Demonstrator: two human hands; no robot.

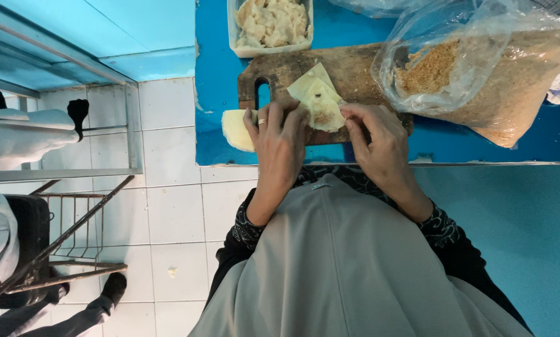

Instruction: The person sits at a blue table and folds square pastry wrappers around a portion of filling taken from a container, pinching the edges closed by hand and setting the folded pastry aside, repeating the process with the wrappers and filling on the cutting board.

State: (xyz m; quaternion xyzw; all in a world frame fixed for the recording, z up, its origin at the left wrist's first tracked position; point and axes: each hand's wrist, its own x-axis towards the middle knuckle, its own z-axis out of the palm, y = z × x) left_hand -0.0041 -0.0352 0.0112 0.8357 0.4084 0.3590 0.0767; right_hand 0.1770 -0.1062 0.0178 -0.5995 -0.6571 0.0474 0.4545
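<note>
Head view, looking straight down. Both hands are working at centre frame on a pale dough wrapper (320,103) lying on a dark wooden cutting board (348,68), upper centre of the frame.

Left hand (280,140): sitting just left of the wrapper, fingers curled down and partly closed, fingertips pinching the wrapper's left edge. A ring is showing on one finger.

Right hand (377,140): sitting just right of the wrapper, fingers bent, thumb and forefinger gripping the wrapper's right edge. Neither hand is fully closed; both are holding only the wrapper's margins.

The wrapper is lying between the two hands, its upper corner pointing toward the top of the frame, a small dark speck near its middle. The lower portion is looking folded or bunched between the fingertips; filling cannot be made out clearly.

Surroundings: a stack of pale wrappers (236,130) is resting left of the left hand, at the board's lower left corner. A white tray of pale dough pieces (270,25) is sitting at top centre, just above the board. A clear plastic bag of brown crumbs (480,75) is occupying the upper right, overlapping the board's right end. All are resting on a blue table (217,81). White tiled floor (174,218) is filling the lower left.
</note>
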